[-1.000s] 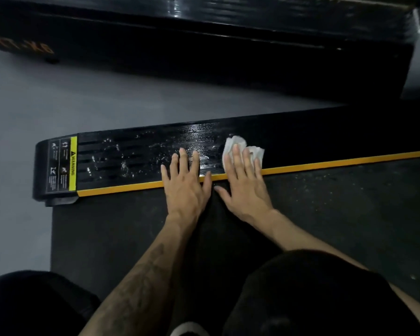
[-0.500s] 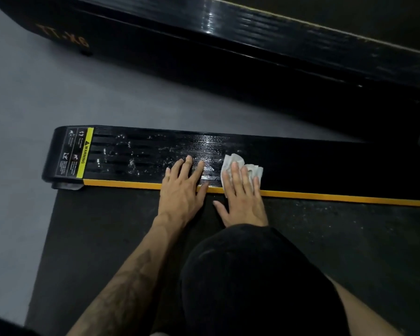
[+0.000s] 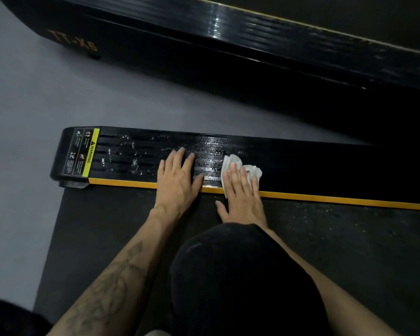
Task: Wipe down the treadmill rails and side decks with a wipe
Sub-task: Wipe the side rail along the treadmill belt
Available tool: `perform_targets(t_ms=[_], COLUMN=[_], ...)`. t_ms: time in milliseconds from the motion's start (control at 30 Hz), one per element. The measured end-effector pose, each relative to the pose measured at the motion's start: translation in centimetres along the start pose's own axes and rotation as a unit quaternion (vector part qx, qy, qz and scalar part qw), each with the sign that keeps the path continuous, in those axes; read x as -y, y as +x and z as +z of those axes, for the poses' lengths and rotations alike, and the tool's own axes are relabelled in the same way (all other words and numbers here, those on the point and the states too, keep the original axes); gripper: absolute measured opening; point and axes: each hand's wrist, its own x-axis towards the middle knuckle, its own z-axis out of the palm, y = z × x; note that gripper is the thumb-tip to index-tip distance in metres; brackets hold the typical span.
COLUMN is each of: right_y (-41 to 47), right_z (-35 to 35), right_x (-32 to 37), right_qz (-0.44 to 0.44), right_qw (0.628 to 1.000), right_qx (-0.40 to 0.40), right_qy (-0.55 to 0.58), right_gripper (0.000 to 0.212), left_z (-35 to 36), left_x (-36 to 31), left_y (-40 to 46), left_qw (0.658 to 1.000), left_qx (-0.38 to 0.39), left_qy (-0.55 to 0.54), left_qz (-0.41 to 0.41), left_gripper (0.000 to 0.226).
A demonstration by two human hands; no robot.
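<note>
The treadmill's black ribbed side deck [image 3: 313,166] runs across the middle of the view, edged by a yellow strip [image 3: 337,202] along the belt. Wet streaks glisten on its left half. My right hand [image 3: 241,192] presses a crumpled white wipe [image 3: 232,162] flat against the deck with straight fingers. My left hand [image 3: 177,180] lies flat beside it, fingers spread on the deck, palm over the yellow strip. A warning label [image 3: 83,154] marks the deck's left end.
The dark running belt [image 3: 349,251] lies under my arms and my black-clad knee [image 3: 240,282]. A second black treadmill [image 3: 228,49] stands across a gap of grey floor [image 3: 46,98].
The view has swung, so the deck now sits lower and more level in frame. Both hands stay pressed on the deck, the wipe still under the right fingers.
</note>
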Motion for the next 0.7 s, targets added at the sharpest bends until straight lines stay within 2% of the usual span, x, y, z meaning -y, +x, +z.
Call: perform_targets(t_ms=[133,267,367,467,533,700], right_y=[-0.2,-1.9,-1.2,0.3,0.7,-0.6], right_z=[0.7,0.9,0.7,0.2,0.0,1.1], right_x=[-0.2,-3.8,-4.1,-1.2,0.6,-1.3], right_qz=[-0.050,-0.116,-0.061,0.016,0.024,-0.093], right_qw=[0.999,0.991,0.996,0.999,0.998,0.994], right_qx=[-0.010,-0.067,-0.065,-0.042,-0.031,-0.045], right_qy=[-0.016,-0.029,-0.014,0.030,0.039,0.023], right_gripper=[0.084,0.075,0.077,0.079,0.080,0.077], left_z=[-0.2,0.2,0.2,0.1,0.0,-0.1], left_x=[0.9,2.1,2.5,2.6,2.6,2.4], left_y=[0.1,0.1,0.2,0.3,0.3,0.3], left_qw=[0.998,0.996,0.995,0.994,0.993,0.992], left_qx=[0.009,0.064,0.081,0.085,0.087,0.093], left_qy=[-0.019,0.012,0.036,0.057,0.061,0.060], left_qz=[-0.054,-0.064,-0.051,-0.049,-0.051,-0.054], left_gripper=[0.075,0.084,0.086,0.086,0.086,0.085])
